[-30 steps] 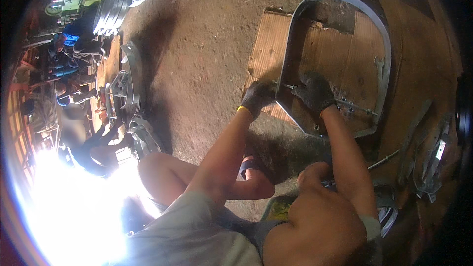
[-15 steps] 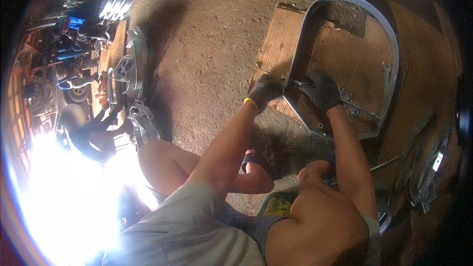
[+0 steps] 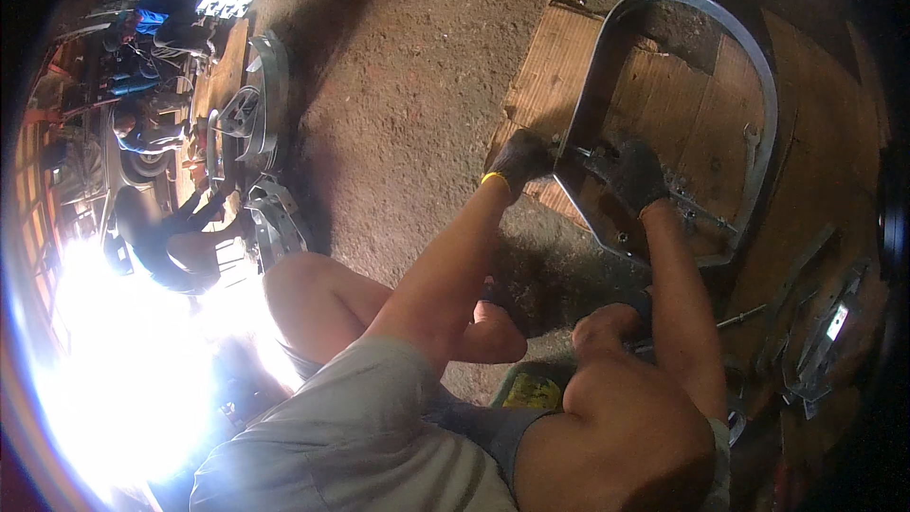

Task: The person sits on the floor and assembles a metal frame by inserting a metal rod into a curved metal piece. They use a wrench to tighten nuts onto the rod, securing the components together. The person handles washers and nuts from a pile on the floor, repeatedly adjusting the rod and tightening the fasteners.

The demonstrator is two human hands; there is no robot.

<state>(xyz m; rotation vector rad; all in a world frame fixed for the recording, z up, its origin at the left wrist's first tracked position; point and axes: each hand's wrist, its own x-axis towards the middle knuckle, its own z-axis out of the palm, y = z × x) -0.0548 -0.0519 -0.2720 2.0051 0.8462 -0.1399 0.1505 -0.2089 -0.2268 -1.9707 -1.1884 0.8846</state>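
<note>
A large D-shaped frame of flat metal bar (image 3: 769, 85) lies on cardboard in front of me, its rounded end far away. Both hands wear dark gloves and work at its left side. My left hand (image 3: 523, 159) is outside the bar, its fingers closed against the metal; what they pinch is hidden. Inside the frame, my right hand (image 3: 633, 173) is closed on a short bolt (image 3: 581, 151) that points at the bar. A long threaded rod (image 3: 706, 212) and several small nuts or bolts (image 3: 671, 178) lie beside that hand. A wrench (image 3: 752, 147) rests near the frame's right side.
Cardboard sheets (image 3: 545, 66) cover the rough floor (image 3: 408, 85). Loose metal brackets (image 3: 820, 351) lie at the right, and another rod (image 3: 742, 316) nearer. A green container (image 3: 512, 389) stands between my legs. Curved metal parts (image 3: 273, 104) and people are at the left, by strong glare.
The view has shifted slightly, so the frame appears a little further right. Both hands stay at the same spot on the bar, with the bolt still in the right fingers.
</note>
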